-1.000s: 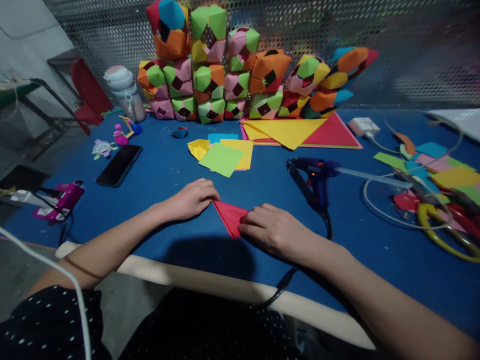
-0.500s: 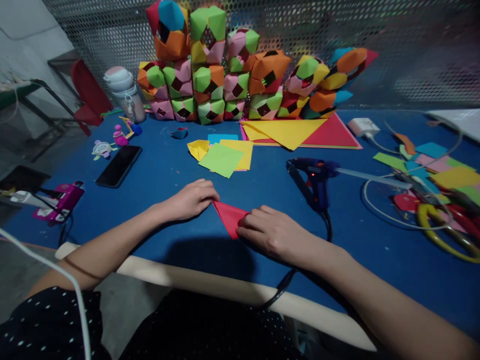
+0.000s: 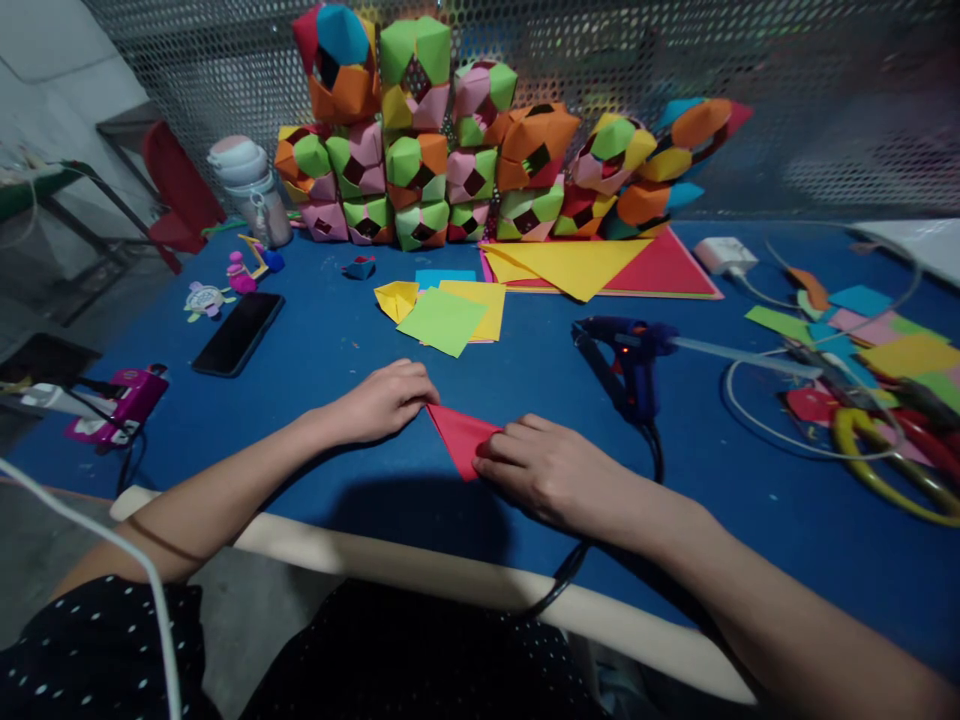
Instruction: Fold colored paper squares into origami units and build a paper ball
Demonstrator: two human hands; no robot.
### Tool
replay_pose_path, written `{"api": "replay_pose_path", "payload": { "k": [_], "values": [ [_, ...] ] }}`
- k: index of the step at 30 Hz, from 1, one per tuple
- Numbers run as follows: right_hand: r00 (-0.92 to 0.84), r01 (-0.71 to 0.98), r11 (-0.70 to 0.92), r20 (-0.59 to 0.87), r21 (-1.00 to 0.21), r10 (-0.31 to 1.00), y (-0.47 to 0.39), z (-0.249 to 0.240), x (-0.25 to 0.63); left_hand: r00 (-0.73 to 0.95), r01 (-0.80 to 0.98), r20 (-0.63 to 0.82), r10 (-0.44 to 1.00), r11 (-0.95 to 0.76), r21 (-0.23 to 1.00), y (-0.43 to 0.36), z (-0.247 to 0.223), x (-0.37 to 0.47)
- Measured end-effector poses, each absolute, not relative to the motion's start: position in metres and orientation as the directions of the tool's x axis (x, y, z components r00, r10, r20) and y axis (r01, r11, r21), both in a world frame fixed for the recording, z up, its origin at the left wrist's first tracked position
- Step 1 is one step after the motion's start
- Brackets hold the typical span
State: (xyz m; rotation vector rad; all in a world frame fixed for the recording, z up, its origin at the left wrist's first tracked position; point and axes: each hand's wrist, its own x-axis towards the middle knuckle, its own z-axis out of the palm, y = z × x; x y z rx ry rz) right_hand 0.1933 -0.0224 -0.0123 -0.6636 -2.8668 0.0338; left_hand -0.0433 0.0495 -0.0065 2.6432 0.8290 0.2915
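A red sheet of paper (image 3: 463, 437), folded into a triangle, lies on the blue table (image 3: 315, 520) between my hands. My left hand (image 3: 394, 400) pinches its upper left corner between thumb and fingers. My right hand (image 3: 540, 465) is closed over the right side of the paper and hides that corner. Beyond them lie a green paper square (image 3: 444, 322), a yellow sheet (image 3: 491, 305) and a small folded yellow paper piece (image 3: 396, 300).
A blue glue gun (image 3: 634, 345) with a lit light stands right of my hands, its cord running to the table edge. Scissors (image 3: 870, 450) and paper scraps lie at far right. Folded paper balls (image 3: 416, 165) are stacked behind; a phone (image 3: 238, 335) is at left.
Almost nothing differs. Both hands keep their places on the red paper; the view has shifted very slightly.
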Motion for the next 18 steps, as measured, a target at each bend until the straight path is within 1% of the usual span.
{"api": "replay_pose_path", "payload": {
  "k": [4, 7, 11, 13, 15, 17, 18],
  "values": [
    [-0.865, 0.467, 0.880, 0.162, -0.084, 0.474, -0.027, -0.010, 0.192, 0.798, 0.524, 0.098, 0.594, -0.766, 0.373, 0.050, -0.008, -0.044],
    [-0.850, 0.495, 0.861, 0.144, -0.118, 0.508, -0.030, -0.006, 0.191, 0.757, 0.568, 0.121, 0.643, -0.738, 0.364, 0.049, -0.004, -0.044],
    [-0.845, 0.501, 0.853, 0.130, -0.144, 0.519, -0.031, -0.003, 0.189, 0.607, 0.606, 0.281, 0.744, -0.661, 0.442, 0.036, 0.007, -0.037],
    [-0.845, 0.503, 0.852, 0.128, -0.142, 0.520, -0.031, -0.003, 0.189, 0.616, 0.559, 0.328, 0.717, -0.690, 0.459, 0.026, 0.009, -0.031],
    [-0.842, 0.507, 0.851, 0.133, -0.140, 0.523, -0.031, -0.003, 0.189, 0.716, 0.499, 0.309, 0.625, -0.769, 0.400, 0.016, 0.004, -0.024],
    [-0.839, 0.508, 0.850, 0.140, -0.142, 0.525, -0.032, -0.003, 0.189, 0.806, 0.480, 0.225, 0.547, -0.827, 0.291, 0.011, -0.004, -0.019],
    [-0.839, 0.507, 0.849, 0.141, -0.145, 0.525, -0.032, -0.003, 0.189, 0.824, 0.493, 0.178, 0.539, -0.835, 0.244, 0.010, -0.008, -0.017]
  ]
}}
